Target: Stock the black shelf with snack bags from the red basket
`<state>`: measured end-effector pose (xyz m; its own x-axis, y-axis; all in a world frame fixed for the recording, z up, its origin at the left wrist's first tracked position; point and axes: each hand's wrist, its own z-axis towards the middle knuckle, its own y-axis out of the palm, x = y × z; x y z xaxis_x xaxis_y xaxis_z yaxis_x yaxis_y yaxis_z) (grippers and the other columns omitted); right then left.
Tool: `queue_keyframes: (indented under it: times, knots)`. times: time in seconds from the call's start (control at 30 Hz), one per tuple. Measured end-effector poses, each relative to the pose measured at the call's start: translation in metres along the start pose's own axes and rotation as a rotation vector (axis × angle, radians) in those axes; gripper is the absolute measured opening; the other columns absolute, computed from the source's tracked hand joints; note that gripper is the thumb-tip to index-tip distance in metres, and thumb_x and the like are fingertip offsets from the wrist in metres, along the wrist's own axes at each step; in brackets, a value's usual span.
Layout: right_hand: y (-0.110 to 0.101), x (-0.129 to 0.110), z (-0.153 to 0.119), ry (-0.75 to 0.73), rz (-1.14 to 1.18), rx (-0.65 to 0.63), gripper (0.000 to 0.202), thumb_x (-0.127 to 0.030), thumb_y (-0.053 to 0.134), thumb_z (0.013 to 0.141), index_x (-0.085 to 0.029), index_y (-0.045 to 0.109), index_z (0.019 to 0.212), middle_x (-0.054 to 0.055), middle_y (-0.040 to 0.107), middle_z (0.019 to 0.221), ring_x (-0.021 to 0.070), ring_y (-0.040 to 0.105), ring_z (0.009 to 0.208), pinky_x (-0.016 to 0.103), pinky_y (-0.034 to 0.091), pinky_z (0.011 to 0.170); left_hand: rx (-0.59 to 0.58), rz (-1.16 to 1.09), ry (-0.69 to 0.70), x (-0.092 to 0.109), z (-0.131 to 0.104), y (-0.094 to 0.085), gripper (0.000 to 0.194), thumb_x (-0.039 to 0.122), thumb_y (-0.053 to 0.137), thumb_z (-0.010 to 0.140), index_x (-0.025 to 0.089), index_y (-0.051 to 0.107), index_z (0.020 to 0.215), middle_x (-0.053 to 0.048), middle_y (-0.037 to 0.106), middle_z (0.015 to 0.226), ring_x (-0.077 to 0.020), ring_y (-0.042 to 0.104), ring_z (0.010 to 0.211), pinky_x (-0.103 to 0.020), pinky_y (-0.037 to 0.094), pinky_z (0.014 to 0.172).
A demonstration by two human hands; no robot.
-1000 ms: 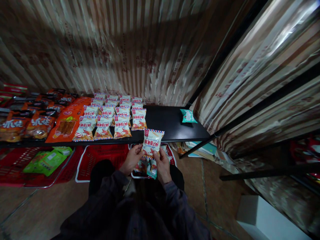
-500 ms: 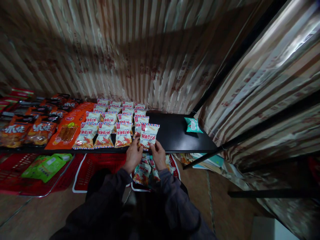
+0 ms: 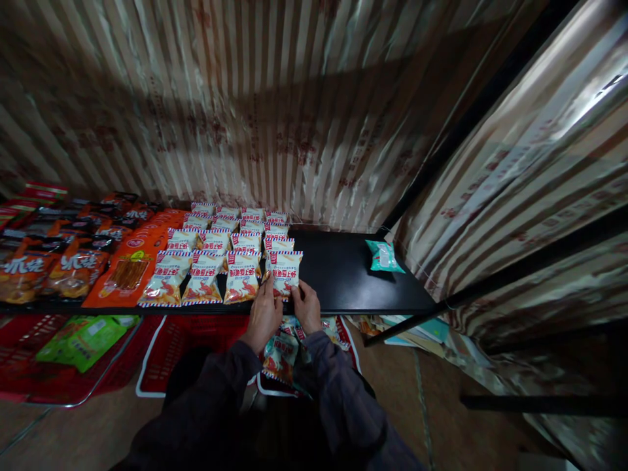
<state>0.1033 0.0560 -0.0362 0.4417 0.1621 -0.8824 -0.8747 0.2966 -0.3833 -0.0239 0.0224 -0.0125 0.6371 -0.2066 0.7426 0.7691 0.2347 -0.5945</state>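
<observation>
I count sixteen small white snack bags on the black shelf (image 3: pixel 338 281), four across and four deep, counting the one in the hands. That held snack bag (image 3: pixel 285 271) is the rightmost of the front row, close to the shelf's front edge. Each white bag is a plump, glossy pillow with crimped ends striped in red and blue, red characters across the middle and an orange-red picture below. From where I stand, both hands are on the held bag's lower part: the left hand (image 3: pixel 263 314) pinches its lower left corner, and the right hand (image 3: pixel 307 307) pinches the lower right, thumb on the front. The bag lies just beyond the fingertips, between the two hands.

One teal bag (image 3: pixel 385 256), shiny and puffed, sits alone near the right end of the shelf. To the left of the white bags lie flat orange pouches (image 3: pixel 128 265), overlapping too closely to count, and then black-and-orange packets (image 3: pixel 76 265), two of them in front.

Below the shelf I see three red plastic baskets (image 3: pixel 169 353). The left one holds green packets (image 3: pixel 88 340); the right one holds teal-and-white bags (image 3: pixel 280 356), partly hidden by the right arm. Crinkled, striped sheeting (image 3: pixel 275 118) hangs behind.
</observation>
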Motion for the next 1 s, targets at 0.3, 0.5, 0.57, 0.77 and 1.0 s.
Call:
queue_keyframes:
  times: [0.3,0.5,0.57,0.77,1.0]
  knots:
    - [0.005,0.002,0.000,-0.139,-0.102,-0.016,0.033,-0.036,0.048,0.084,-0.018,0.068,0.104,0.011,0.066,0.108,0.0244,0.056,0.103,0.041,0.037,0.097,0.032,0.105,0.010,-0.003,-0.004,0.001,0.045,0.014,0.040,0.083,0.008,0.046,0.127,-0.020,0.049,0.132,-0.0274,0.045,0.125,-0.043,0.039,0.104]
    - [0.004,0.002,0.002,-0.096,-0.078,-0.018,0.036,-0.037,0.051,0.081,-0.018,0.066,0.108,0.011,0.066,0.109,0.0258,0.056,0.103,0.042,0.038,0.097,0.061,0.170,0.070,-0.003,-0.009,0.004,0.045,0.016,0.040,0.085,0.008,0.043,0.129,-0.019,0.039,0.140,-0.0302,0.035,0.133,-0.045,0.037,0.106]
    - [0.002,0.001,0.002,-0.081,-0.057,-0.029,0.037,-0.037,0.053,0.079,-0.019,0.066,0.109,0.010,0.067,0.109,0.0260,0.056,0.102,0.042,0.039,0.096,0.065,0.195,0.106,-0.002,-0.011,0.005,0.046,0.014,0.040,0.084,0.009,0.043,0.129,-0.019,0.037,0.142,-0.0310,0.031,0.135,-0.046,0.036,0.107]
    - [-0.002,0.000,0.002,-0.038,-0.001,-0.032,0.039,-0.036,0.060,0.074,-0.021,0.066,0.109,0.008,0.067,0.110,0.0261,0.057,0.104,0.042,0.041,0.095,0.064,0.229,0.157,-0.002,-0.014,0.010,0.049,0.010,0.039,0.082,0.011,0.040,0.132,-0.019,0.029,0.147,-0.0305,0.030,0.136,-0.047,0.038,0.105]
    - [0.003,0.000,0.021,0.070,0.321,-0.066,0.052,-0.041,0.067,0.069,-0.024,0.060,0.118,0.004,0.068,0.110,0.0222,0.061,0.101,0.038,0.048,0.090,0.058,0.280,0.128,-0.004,-0.018,0.016,0.049,0.010,0.037,0.083,0.004,0.040,0.132,-0.025,0.032,0.143,-0.0321,0.030,0.135,-0.049,0.036,0.105]
